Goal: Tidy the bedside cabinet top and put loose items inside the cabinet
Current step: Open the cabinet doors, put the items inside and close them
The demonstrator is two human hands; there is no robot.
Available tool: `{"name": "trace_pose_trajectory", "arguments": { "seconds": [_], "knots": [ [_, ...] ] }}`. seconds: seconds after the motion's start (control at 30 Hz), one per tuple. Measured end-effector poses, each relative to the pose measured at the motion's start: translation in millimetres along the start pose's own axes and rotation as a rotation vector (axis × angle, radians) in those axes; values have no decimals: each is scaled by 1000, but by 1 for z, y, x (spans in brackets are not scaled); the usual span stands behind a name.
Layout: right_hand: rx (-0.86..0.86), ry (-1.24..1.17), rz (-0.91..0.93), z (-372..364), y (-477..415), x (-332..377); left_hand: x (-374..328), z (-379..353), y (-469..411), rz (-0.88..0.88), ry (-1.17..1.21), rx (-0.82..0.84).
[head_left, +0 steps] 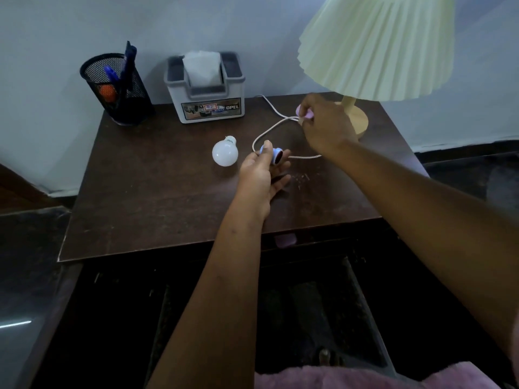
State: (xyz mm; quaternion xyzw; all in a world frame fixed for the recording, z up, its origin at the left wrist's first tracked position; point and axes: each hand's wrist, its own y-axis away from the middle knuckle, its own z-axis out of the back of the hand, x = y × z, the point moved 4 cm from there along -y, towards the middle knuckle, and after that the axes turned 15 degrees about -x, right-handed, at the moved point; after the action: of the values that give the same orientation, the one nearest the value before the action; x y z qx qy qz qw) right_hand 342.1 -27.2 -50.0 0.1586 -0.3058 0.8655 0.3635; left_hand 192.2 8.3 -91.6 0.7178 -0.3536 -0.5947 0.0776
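Head view showed my left grip (pixel 258 175) curled round a blue-and-white cylinder (pixel 271 154), thumb on top, held over the counter (pixel 154 192) left of the lamp (pixel 356 119). My right grip (pixel 323 127) was closed in a pinch on a pink piece (pixel 304 113) just beside the lamp's base, where the cord (pixel 269 133) crossed itself. A white bulb (pixel 224 151) lay on the dark wooden counter farther left of the lamp. A tissue box (pixel 205 91) and a mesh pen holder (pixel 115 88) stood farther left still, against the pale wall (pixel 56 37).
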Motion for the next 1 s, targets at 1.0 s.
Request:
{"name": "trace_pose_trajectory", "arguments": {
  "seconds": [1.0],
  "knots": [
    [320,84,-396,-23,185,-190,158,-4,11,-94,-1251,114]
  ]
}}
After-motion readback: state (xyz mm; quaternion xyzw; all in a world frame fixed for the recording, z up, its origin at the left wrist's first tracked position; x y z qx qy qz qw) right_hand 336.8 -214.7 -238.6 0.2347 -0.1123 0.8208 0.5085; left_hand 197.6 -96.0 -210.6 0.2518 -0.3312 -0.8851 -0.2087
